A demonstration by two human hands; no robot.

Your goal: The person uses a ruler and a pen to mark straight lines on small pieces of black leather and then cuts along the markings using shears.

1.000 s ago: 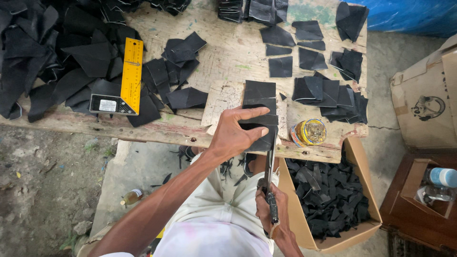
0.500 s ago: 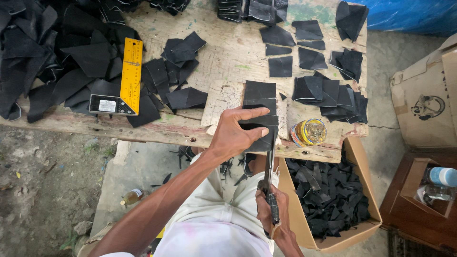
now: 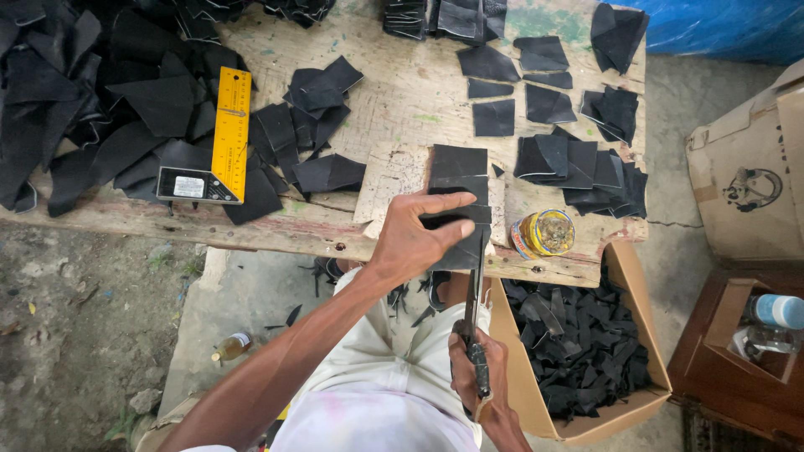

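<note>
My left hand (image 3: 414,238) presses flat on a black leather piece (image 3: 458,172) that lies on a light cutting board (image 3: 394,180) at the near edge of the wooden table (image 3: 402,100). My right hand (image 3: 477,381) is below the table edge and grips the dark handle of a long knife (image 3: 474,310). The blade runs up along the right side of the leather piece, close to my left fingers.
A yellow square ruler (image 3: 222,142) lies among heaps of black leather scraps (image 3: 84,117) on the left. Cut black pieces (image 3: 578,159) sit at right by a round tin (image 3: 543,232). A cardboard box (image 3: 628,276) of offcuts stands beside my leg.
</note>
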